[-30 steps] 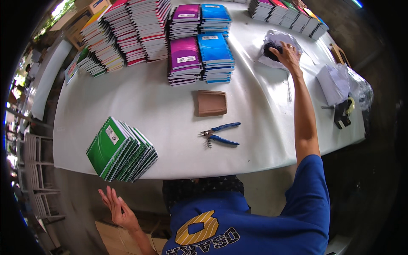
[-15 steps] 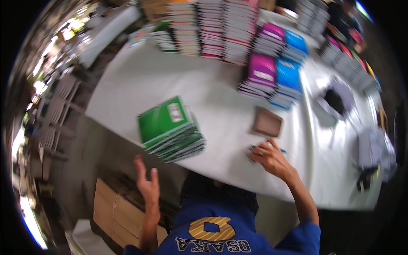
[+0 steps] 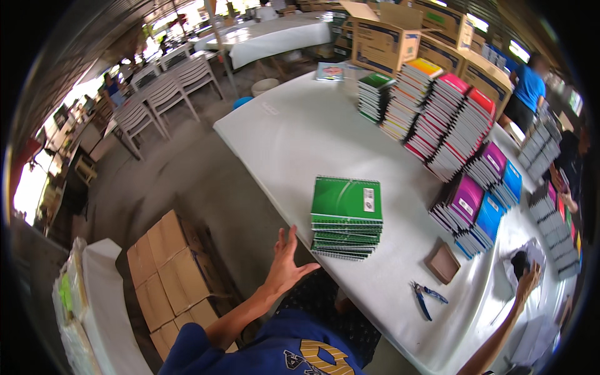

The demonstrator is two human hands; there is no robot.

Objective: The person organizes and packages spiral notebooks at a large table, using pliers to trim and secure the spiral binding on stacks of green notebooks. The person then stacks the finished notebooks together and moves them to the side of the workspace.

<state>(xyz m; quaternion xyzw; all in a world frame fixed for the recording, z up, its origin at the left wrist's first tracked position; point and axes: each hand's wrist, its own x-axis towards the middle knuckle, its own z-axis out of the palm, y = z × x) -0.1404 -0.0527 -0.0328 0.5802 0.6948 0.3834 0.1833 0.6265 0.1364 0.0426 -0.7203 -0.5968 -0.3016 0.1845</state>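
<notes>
Left hand spread wide, empty, beside the green notebook stack; right hand touching a black object, grip unclear.

Plenty of bare white table left of the green notebook stack, so the left hand gets in easy. Right side's cramped: pliers, small brown tray, and purple and blue stacks crowd it.
</notes>
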